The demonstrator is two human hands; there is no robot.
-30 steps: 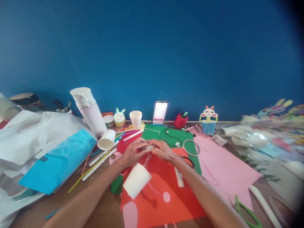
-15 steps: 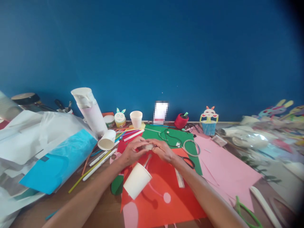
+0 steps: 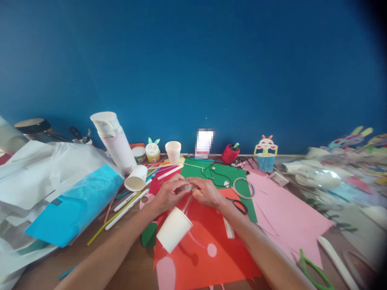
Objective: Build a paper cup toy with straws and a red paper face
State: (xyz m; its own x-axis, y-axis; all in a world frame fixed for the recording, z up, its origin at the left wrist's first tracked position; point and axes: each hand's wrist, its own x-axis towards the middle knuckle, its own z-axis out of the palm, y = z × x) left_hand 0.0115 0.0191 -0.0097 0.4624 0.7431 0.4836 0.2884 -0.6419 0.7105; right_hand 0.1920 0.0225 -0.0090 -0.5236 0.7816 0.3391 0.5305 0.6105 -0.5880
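Left hand (image 3: 165,195) and right hand (image 3: 209,193), in the head view, pinch a small pale ribbed piece (image 3: 189,187) between them, too small to identify. A tilted white cup (image 3: 174,230) is at seven o'clock from it, scissors (image 3: 238,206) at four. Light, even fingertip pressure would likely suit it best, with the left forearm clear of the cup.

The left forearm (image 3: 111,241) and right forearm (image 3: 260,241) are showing bare and slender, narrowing toward the left hand (image 3: 169,194) and right hand (image 3: 208,192), which are also showing bare.
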